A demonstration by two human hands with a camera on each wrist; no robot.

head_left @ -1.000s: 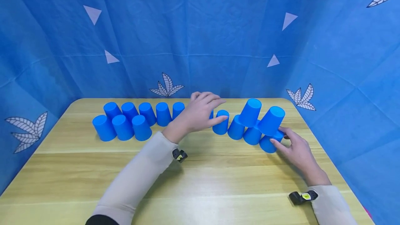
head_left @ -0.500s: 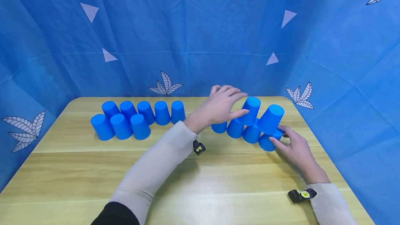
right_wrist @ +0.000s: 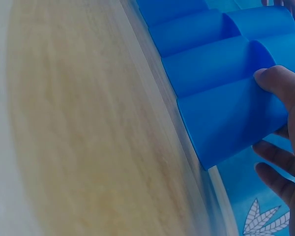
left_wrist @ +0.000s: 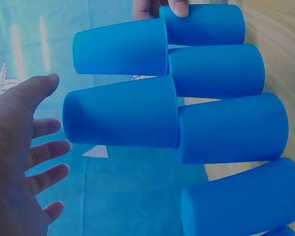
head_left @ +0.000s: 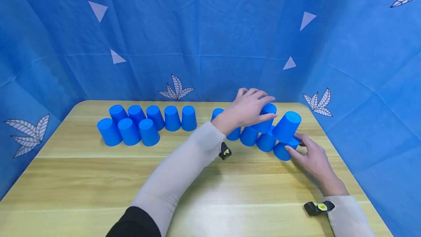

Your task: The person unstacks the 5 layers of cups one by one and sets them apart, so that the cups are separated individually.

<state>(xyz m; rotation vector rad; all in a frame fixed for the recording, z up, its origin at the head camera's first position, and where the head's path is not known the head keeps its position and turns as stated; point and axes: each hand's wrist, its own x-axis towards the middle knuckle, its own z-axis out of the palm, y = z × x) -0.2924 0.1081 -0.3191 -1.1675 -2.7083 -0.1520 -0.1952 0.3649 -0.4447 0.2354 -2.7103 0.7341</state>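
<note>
Upside-down blue cups make a row on the right of the table, two more cups standing on top of it. My right hand (head_left: 314, 160) grips the end cup (head_left: 282, 151) of the bottom row, its thumb near the cup's top in the right wrist view. Above it sits one upper cup (head_left: 287, 127). Around the base of the other upper cup (left_wrist: 120, 113), my left hand (head_left: 248, 109) holds its thumb and fingers spread. In the left wrist view a narrow gap shows between the left thumb and that cup.
Farther left on the wooden table (head_left: 98, 182), several more upside-down blue cups (head_left: 129, 132) stand in two rows. Another cup (head_left: 217, 113) is partly hidden behind the left wrist. A blue patterned cloth (head_left: 210, 39) hangs behind the table and at its sides.
My left hand has moved right, from over the middle cups to the left one of the two upper cups. The right hand stays at the end cup.
</note>
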